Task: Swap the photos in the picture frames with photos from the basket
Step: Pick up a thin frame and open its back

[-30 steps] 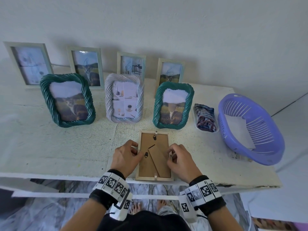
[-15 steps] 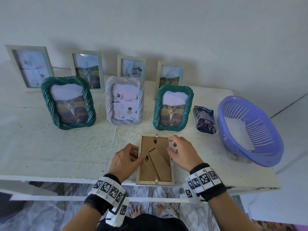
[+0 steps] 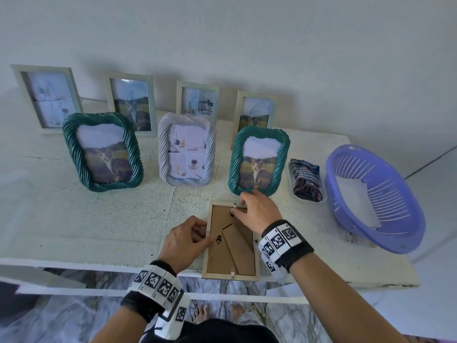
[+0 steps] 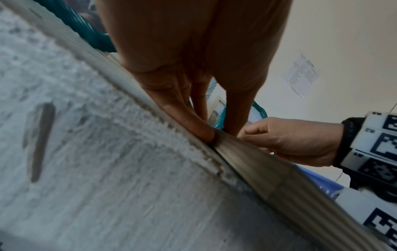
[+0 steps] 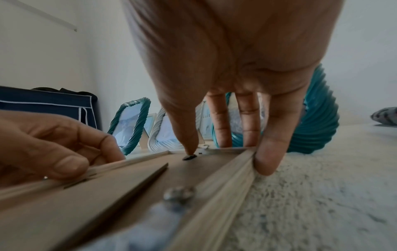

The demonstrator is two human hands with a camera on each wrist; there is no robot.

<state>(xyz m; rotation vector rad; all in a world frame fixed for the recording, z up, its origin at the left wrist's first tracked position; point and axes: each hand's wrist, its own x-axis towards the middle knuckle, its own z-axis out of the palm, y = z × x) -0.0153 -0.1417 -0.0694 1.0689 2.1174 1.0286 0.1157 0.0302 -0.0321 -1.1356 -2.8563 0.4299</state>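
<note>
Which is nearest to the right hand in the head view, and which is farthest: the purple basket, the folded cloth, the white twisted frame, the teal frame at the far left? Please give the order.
From the right hand:
1. Folded cloth, just to its right, beyond it.
2. White twisted frame, behind and to the left.
3. Purple basket, at the table's right end.
4. Far-left teal frame, front row, left end.

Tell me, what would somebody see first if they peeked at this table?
Probably the wooden frame lying face down at the table's near edge, with the left hand on its left side and the right hand at its top end. Behind it stand three twisty frames, two green ones showing a cat and a pale one between them. Off to the right sits a purple basket with white paper inside.
</note>
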